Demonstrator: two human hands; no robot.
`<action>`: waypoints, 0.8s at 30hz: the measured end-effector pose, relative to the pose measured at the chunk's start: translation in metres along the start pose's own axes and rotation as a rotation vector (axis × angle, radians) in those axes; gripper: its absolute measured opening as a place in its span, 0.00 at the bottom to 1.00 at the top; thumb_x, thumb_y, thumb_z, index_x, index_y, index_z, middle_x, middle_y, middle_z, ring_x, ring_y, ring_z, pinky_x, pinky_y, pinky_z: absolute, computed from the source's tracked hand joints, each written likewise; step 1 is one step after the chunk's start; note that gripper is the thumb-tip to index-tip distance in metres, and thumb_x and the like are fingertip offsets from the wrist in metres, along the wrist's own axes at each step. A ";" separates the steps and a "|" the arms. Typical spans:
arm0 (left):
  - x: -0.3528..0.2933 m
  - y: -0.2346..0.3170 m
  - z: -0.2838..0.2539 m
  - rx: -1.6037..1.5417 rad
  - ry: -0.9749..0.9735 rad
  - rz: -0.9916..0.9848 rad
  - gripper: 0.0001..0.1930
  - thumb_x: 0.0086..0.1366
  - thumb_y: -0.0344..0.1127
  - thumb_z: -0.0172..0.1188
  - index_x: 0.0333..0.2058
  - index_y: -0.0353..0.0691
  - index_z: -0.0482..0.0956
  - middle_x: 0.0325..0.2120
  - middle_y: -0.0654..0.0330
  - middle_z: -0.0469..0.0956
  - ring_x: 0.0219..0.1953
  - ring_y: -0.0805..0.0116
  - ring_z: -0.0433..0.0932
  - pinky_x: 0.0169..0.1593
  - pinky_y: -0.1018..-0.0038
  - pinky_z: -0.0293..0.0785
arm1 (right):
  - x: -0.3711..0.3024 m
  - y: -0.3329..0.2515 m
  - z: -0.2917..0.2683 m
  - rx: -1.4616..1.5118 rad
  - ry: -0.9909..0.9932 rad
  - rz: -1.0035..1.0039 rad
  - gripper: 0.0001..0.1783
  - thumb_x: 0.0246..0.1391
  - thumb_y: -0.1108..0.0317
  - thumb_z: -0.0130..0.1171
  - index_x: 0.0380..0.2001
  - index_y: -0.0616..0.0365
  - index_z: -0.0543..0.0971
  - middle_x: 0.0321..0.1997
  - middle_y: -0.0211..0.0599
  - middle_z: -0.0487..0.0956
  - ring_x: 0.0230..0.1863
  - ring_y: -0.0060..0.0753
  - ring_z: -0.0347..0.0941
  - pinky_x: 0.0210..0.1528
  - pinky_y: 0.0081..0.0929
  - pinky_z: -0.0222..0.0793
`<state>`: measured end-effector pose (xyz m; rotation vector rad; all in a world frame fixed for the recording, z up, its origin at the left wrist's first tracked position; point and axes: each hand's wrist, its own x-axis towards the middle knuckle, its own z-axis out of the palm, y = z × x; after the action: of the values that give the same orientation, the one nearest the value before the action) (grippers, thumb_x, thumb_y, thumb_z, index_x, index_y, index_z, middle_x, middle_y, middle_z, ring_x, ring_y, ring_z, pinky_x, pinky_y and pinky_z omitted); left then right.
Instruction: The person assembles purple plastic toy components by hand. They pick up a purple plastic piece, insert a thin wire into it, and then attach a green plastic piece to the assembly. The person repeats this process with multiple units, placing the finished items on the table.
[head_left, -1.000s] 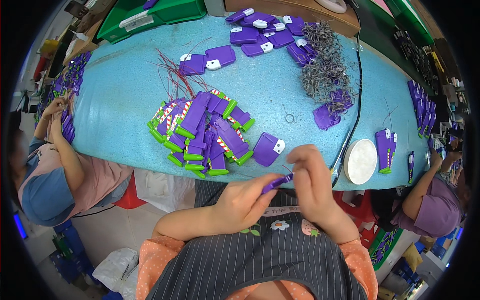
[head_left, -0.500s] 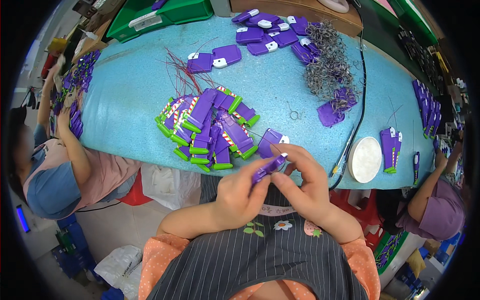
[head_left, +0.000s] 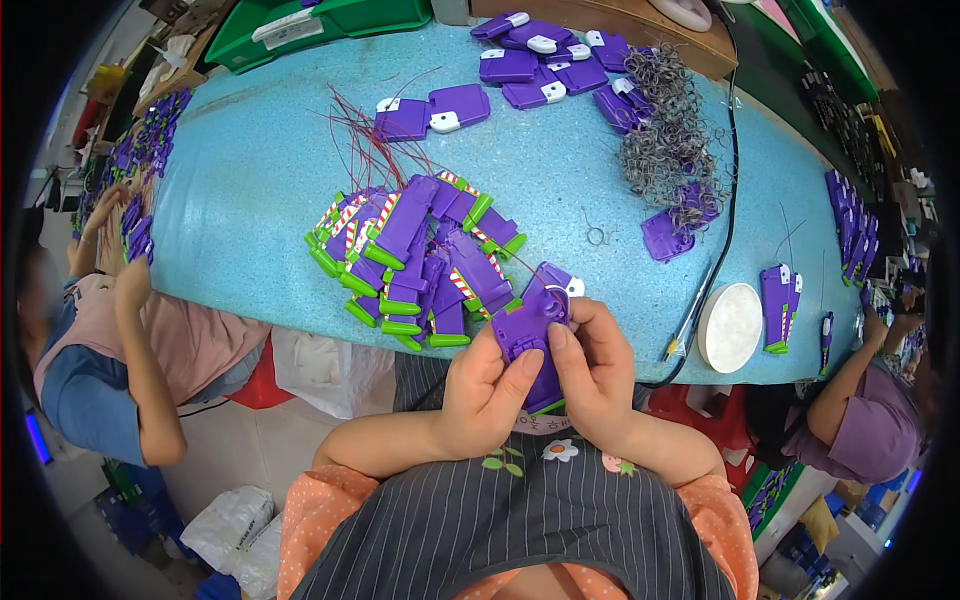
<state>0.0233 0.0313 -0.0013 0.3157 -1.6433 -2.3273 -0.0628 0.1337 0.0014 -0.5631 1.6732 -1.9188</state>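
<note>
Between my hands, close to the table's front edge, is a purple plastic toy wing part (head_left: 519, 325) with a round socket at its upper end and a green edge below. My left hand (head_left: 488, 393) grips its left side, thumb pressed on the inner face. My right hand (head_left: 594, 378) pinches the right side beside the socket. A thin wire sticks out from the part toward the upper left. Just behind it lies a purple piece with a white tip (head_left: 570, 283). To the left spreads a heap of purple wings (head_left: 404, 224) with green ends and red-striped edges.
Red wires (head_left: 375, 140) fan out behind the heap. A tangle of metal springs (head_left: 665, 150) lies among purple-and-white pieces (head_left: 508, 66). A white round bowl (head_left: 730, 328), a black cable (head_left: 735, 180) and two wings (head_left: 778, 305) are on the right. Co-workers sit at both sides.
The wing part has turned from edge-on to show its broad inner face and socket. Both hands have shifted grip around it. The co-worker at left has moved their arms.
</note>
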 end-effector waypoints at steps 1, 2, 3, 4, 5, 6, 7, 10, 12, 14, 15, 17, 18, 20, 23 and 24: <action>0.000 0.002 -0.001 -0.029 -0.023 -0.025 0.18 0.68 0.26 0.42 0.55 0.28 0.58 0.47 0.54 0.71 0.48 0.71 0.70 0.52 0.76 0.66 | 0.000 0.000 0.000 0.053 -0.008 0.051 0.07 0.58 0.74 0.50 0.40 0.61 0.70 0.29 0.28 0.71 0.28 0.12 0.64 0.30 0.13 0.62; 0.001 0.003 -0.001 -0.066 -0.031 -0.037 0.18 0.68 0.26 0.42 0.55 0.28 0.58 0.48 0.54 0.70 0.49 0.71 0.70 0.53 0.75 0.65 | 0.000 0.000 0.000 0.106 -0.014 0.102 0.06 0.59 0.74 0.49 0.40 0.60 0.69 0.29 0.27 0.71 0.28 0.11 0.63 0.29 0.12 0.61; 0.002 0.003 -0.001 -0.103 -0.042 -0.048 0.18 0.68 0.26 0.41 0.56 0.28 0.57 0.48 0.53 0.70 0.50 0.71 0.69 0.54 0.75 0.64 | 0.000 -0.001 0.000 0.160 -0.019 0.151 0.06 0.59 0.73 0.49 0.40 0.60 0.69 0.29 0.25 0.71 0.29 0.09 0.62 0.29 0.11 0.60; 0.003 0.004 -0.001 -0.139 -0.054 -0.060 0.19 0.68 0.26 0.41 0.56 0.28 0.57 0.49 0.53 0.69 0.51 0.71 0.68 0.55 0.75 0.63 | 0.000 -0.001 -0.001 0.179 -0.021 0.171 0.06 0.59 0.73 0.50 0.39 0.60 0.69 0.30 0.25 0.70 0.28 0.09 0.62 0.28 0.11 0.60; 0.004 0.003 -0.002 -0.154 -0.072 -0.069 0.19 0.68 0.26 0.41 0.56 0.29 0.56 0.49 0.53 0.69 0.52 0.71 0.68 0.56 0.74 0.63 | -0.001 0.000 -0.002 0.198 -0.023 0.190 0.05 0.58 0.73 0.51 0.38 0.60 0.69 0.30 0.25 0.70 0.28 0.09 0.61 0.28 0.11 0.59; 0.003 0.003 -0.004 -0.166 -0.086 -0.076 0.19 0.68 0.26 0.41 0.56 0.29 0.56 0.49 0.52 0.69 0.52 0.70 0.68 0.57 0.74 0.62 | -0.001 0.000 -0.003 0.218 -0.030 0.208 0.05 0.58 0.72 0.52 0.36 0.60 0.69 0.30 0.24 0.70 0.28 0.08 0.61 0.27 0.11 0.58; 0.003 0.002 -0.005 -0.178 -0.101 -0.083 0.19 0.68 0.26 0.40 0.56 0.29 0.56 0.50 0.52 0.68 0.53 0.70 0.67 0.58 0.73 0.61 | 0.000 0.001 -0.006 0.161 -0.067 0.209 0.06 0.57 0.72 0.54 0.36 0.60 0.70 0.30 0.25 0.70 0.27 0.09 0.61 0.27 0.11 0.58; -0.001 0.001 -0.004 -0.176 -0.029 -0.074 0.18 0.69 0.27 0.40 0.56 0.30 0.57 0.50 0.52 0.68 0.53 0.69 0.68 0.57 0.73 0.63 | 0.009 0.001 -0.020 -0.024 -0.110 0.126 0.08 0.52 0.72 0.58 0.36 0.62 0.73 0.30 0.27 0.70 0.27 0.11 0.62 0.26 0.12 0.57; 0.002 0.004 -0.006 -0.190 -0.020 -0.095 0.18 0.69 0.27 0.41 0.56 0.30 0.57 0.51 0.53 0.67 0.52 0.69 0.69 0.56 0.73 0.64 | 0.019 -0.010 -0.029 -0.161 -0.053 -0.045 0.11 0.49 0.72 0.61 0.36 0.63 0.74 0.31 0.30 0.71 0.27 0.14 0.63 0.25 0.13 0.57; 0.002 0.007 -0.003 -0.197 -0.014 -0.088 0.17 0.69 0.27 0.41 0.55 0.30 0.58 0.51 0.53 0.67 0.51 0.70 0.69 0.55 0.73 0.65 | 0.021 -0.024 -0.032 -0.381 -0.173 -0.146 0.14 0.45 0.75 0.61 0.38 0.66 0.75 0.33 0.37 0.71 0.28 0.24 0.68 0.27 0.18 0.63; 0.003 0.007 0.002 -0.199 -0.020 -0.072 0.17 0.68 0.27 0.41 0.55 0.30 0.58 0.51 0.54 0.67 0.51 0.71 0.69 0.55 0.74 0.65 | 0.018 -0.026 -0.026 -0.398 -0.175 -0.183 0.13 0.45 0.76 0.60 0.37 0.67 0.75 0.33 0.39 0.71 0.29 0.26 0.69 0.27 0.20 0.65; 0.001 0.003 0.002 -0.053 -0.024 -0.004 0.18 0.68 0.26 0.42 0.55 0.29 0.59 0.48 0.54 0.69 0.50 0.73 0.69 0.53 0.75 0.66 | 0.012 -0.023 -0.021 -0.422 -0.122 -0.224 0.11 0.46 0.77 0.58 0.35 0.68 0.74 0.33 0.42 0.72 0.31 0.33 0.72 0.29 0.25 0.69; -0.001 0.002 0.003 0.000 -0.029 0.010 0.18 0.68 0.26 0.43 0.54 0.28 0.59 0.47 0.54 0.70 0.49 0.72 0.70 0.52 0.75 0.67 | 0.009 -0.020 -0.022 -0.438 -0.108 -0.253 0.11 0.46 0.77 0.57 0.35 0.68 0.74 0.32 0.43 0.73 0.30 0.34 0.72 0.29 0.26 0.69; -0.003 0.000 0.004 0.108 -0.039 0.038 0.18 0.67 0.26 0.43 0.54 0.27 0.59 0.45 0.53 0.72 0.46 0.72 0.72 0.49 0.75 0.69 | 0.006 -0.016 -0.024 -0.470 -0.079 -0.309 0.10 0.45 0.78 0.57 0.34 0.68 0.74 0.32 0.44 0.73 0.29 0.36 0.73 0.27 0.28 0.69; -0.008 -0.004 0.003 0.318 -0.046 0.083 0.18 0.67 0.25 0.44 0.54 0.25 0.59 0.41 0.54 0.74 0.42 0.72 0.74 0.46 0.76 0.71 | 0.003 -0.010 -0.028 -0.534 -0.072 -0.407 0.10 0.44 0.79 0.56 0.33 0.69 0.74 0.32 0.47 0.73 0.27 0.41 0.73 0.27 0.29 0.69; -0.008 -0.005 0.004 0.310 -0.035 0.094 0.18 0.66 0.25 0.45 0.53 0.25 0.60 0.40 0.54 0.75 0.40 0.72 0.75 0.44 0.76 0.71 | 0.003 -0.010 -0.029 -0.551 -0.078 -0.411 0.09 0.43 0.79 0.56 0.32 0.69 0.74 0.32 0.47 0.74 0.27 0.42 0.73 0.27 0.30 0.69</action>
<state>0.0292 0.0394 -0.0044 0.2545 -1.9926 -2.0192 -0.0847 0.1547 0.0072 -1.2593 2.1686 -1.6390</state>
